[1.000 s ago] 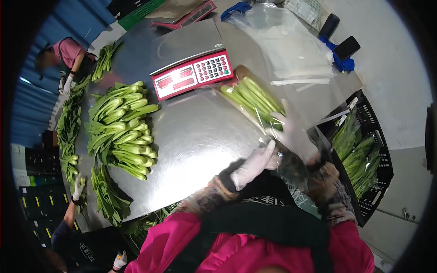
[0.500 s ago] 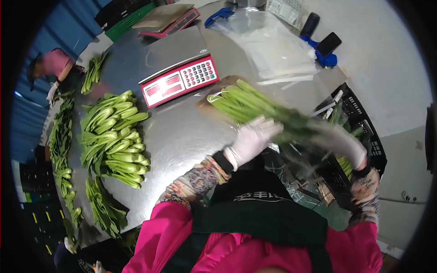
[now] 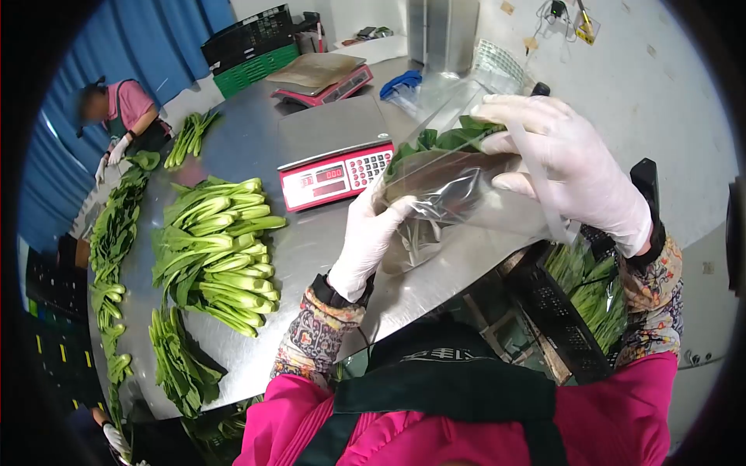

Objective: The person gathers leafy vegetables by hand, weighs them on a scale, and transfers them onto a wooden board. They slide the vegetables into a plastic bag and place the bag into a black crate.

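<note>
My gloved left hand [image 3: 368, 239] grips the lower left side of a clear plastic bag [image 3: 458, 193] above the table. Dark green leaves [image 3: 449, 140] of a bunch of leafy greens show through the film near the bag's upper end. Opposite, my gloved right hand [image 3: 571, 159] has its fingers curled round the bag's right edge, where a pale strip of film hangs down. The stalks of this bunch are mostly hidden. Just behind my left hand stands a red and white digital scale [image 3: 334, 175], its plate bare.
Piled greens [image 3: 229, 248] lie on the steel table [image 3: 311, 248] at left, with more along its far left edge. A black crate [image 3: 579, 342] holds bagged greens [image 3: 584, 283] at lower right. A co-worker [image 3: 128, 116] stands at upper left; another gloved hand [image 3: 115, 439] shows at lower left.
The bunch has turned from stalks pointing left to leaves upward. Both hands have risen, the right one moving up to the bag's edge. The view has shifted, showing more of the back wall.
</note>
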Demonstrator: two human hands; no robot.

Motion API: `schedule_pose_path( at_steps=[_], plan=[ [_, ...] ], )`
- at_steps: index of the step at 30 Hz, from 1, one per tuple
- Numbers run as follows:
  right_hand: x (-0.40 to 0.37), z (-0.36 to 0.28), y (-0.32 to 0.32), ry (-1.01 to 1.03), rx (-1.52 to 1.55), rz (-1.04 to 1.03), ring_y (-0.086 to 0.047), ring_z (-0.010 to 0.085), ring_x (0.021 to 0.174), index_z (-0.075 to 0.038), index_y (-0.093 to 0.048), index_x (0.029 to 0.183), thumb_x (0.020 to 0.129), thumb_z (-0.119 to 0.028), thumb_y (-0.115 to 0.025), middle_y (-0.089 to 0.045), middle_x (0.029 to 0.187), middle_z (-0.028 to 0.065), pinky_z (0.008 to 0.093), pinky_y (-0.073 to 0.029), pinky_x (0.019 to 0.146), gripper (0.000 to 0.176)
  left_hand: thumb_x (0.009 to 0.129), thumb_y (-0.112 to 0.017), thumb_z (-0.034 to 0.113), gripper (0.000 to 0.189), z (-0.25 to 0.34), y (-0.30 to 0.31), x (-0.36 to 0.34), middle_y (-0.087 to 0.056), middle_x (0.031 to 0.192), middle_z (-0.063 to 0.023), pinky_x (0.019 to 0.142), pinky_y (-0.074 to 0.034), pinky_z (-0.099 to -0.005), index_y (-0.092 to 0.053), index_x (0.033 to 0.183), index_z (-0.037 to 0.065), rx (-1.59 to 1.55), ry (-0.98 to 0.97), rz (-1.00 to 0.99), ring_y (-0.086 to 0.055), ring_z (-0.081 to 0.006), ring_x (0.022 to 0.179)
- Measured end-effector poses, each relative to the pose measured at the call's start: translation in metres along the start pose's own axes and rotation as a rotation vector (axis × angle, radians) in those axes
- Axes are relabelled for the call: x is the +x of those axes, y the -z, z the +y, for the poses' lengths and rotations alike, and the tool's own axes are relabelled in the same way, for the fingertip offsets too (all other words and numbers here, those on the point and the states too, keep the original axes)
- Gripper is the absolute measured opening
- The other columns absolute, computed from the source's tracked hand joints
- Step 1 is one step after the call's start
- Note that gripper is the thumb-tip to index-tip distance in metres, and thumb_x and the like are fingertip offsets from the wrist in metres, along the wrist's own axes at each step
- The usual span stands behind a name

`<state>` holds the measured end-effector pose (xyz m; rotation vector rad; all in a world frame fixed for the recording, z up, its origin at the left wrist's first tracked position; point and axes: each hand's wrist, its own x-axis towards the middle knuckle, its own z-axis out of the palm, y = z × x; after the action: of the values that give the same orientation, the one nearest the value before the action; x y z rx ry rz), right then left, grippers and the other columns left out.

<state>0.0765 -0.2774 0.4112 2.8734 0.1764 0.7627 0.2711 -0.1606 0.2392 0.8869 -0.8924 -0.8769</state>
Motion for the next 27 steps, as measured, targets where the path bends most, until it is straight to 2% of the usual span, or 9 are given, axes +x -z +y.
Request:
schedule_pose_path(
  at_steps=[6,10,11,12,14,19,24,25,27],
  plan=[
    [0.022,0.024,-0.020,-0.226,0.165,-0.276,-0.059,0.0395,0.074,0.003,-0.061,0.083,0.078,-0.020,-0.067,-0.060,0.076,0.0212,0.0419,-0.048,0.068,0.024,0.077,-0.072,0.003,0.081,0.005,0.000,0.015,-0.044,0.138,-0.0126,0.103,-0.038,-0.0303,-0.028,0.144,0.002,0.076,-0.171,-0.088,-0.047,-0.0183,0.122],
    [0.035,0.018,-0.001,-0.289,-0.133,-0.313,-0.061,0.0341,0.071,0.000,-0.066,0.080,0.077,-0.031,-0.069,-0.059,0.074,0.0240,0.0367,-0.050,0.065,0.031,0.068,-0.079,0.005,0.100,0.003,-0.008,0.029,-0.040,0.141,-0.0150,0.105,-0.036,-0.0320,-0.018,0.147,0.003,0.205,-0.232,-0.066,-0.045,-0.0205,0.125],
    [0.068,-0.001,0.033,-0.651,-0.063,-0.618,-0.064,0.0250,0.070,0.001,-0.067,0.086,0.082,-0.023,-0.068,-0.066,0.082,0.0177,0.0337,-0.051,0.065,0.024,0.067,-0.081,0.007,0.104,0.001,-0.010,0.034,-0.042,0.139,-0.0154,0.104,-0.037,-0.0323,-0.017,0.148,0.004,0.199,-0.261,-0.061,-0.045,-0.0206,0.124],
    [0.075,0.005,0.072,-0.655,-0.060,-0.624,-0.064,0.0250,0.070,0.001,-0.067,0.086,0.082,-0.023,-0.068,-0.066,0.082,0.0177,0.0337,-0.051,0.065,0.024,0.067,-0.081,0.007,0.104,0.000,-0.010,0.038,-0.042,0.139,-0.0154,0.104,-0.037,-0.0323,-0.017,0.148,0.004,0.195,-0.254,-0.061,-0.045,-0.0206,0.124],
    [0.067,0.040,0.128,-0.732,0.326,0.126,-0.057,0.0226,0.107,-0.018,-0.048,0.134,0.091,-0.023,-0.058,-0.061,0.116,0.0101,0.0354,-0.031,0.111,0.045,0.067,-0.082,0.009,0.103,-0.001,-0.007,0.047,-0.045,0.136,-0.0154,0.102,-0.039,-0.0321,-0.017,0.147,0.003,0.235,-0.323,-0.043,-0.046,-0.0201,0.122],
    [0.055,0.041,0.146,-0.470,0.267,0.581,-0.058,0.0220,0.105,-0.012,-0.059,0.117,0.091,-0.022,-0.058,-0.062,0.113,0.0112,0.0346,-0.037,0.105,0.028,0.083,-0.064,0.003,0.023,-0.005,0.007,0.094,-0.067,0.092,-0.0031,0.078,-0.048,-0.0216,-0.065,0.106,-0.001,0.089,-0.021,0.034,-0.061,-0.0086,0.083],
    [0.007,0.075,0.088,-0.518,0.436,0.734,-0.059,0.0214,0.104,-0.007,-0.070,0.100,0.091,-0.022,-0.058,-0.063,0.110,0.0122,0.0337,-0.044,0.100,0.021,0.087,-0.061,0.006,0.029,0.057,0.024,0.072,-0.068,0.099,-0.0027,0.074,-0.050,-0.0222,-0.063,0.115,0.001,0.096,-0.061,-0.295,-0.061,-0.0082,0.080],
    [-0.012,0.088,0.063,-0.584,0.478,0.749,-0.059,0.0185,0.105,-0.002,-0.064,0.109,0.092,-0.019,-0.057,-0.063,0.113,0.0093,0.0292,-0.046,0.095,0.025,0.090,-0.058,0.014,0.036,0.069,0.033,0.057,-0.064,0.114,-0.0086,0.087,-0.050,-0.0323,-0.058,0.123,0.000,0.512,-0.169,-0.468,-0.060,-0.0152,0.100],
    [-0.019,0.072,-0.022,-0.677,0.592,0.780,-0.059,0.0154,0.106,0.001,-0.058,0.123,0.093,-0.013,-0.058,-0.062,0.118,0.0080,0.0264,-0.042,0.097,0.033,0.091,-0.050,0.028,0.043,0.045,0.038,0.010,-0.062,0.120,-0.0104,0.098,-0.044,-0.0355,-0.058,0.125,0.004,0.452,-0.149,-0.724,-0.057,-0.0211,0.113]
  ],
)
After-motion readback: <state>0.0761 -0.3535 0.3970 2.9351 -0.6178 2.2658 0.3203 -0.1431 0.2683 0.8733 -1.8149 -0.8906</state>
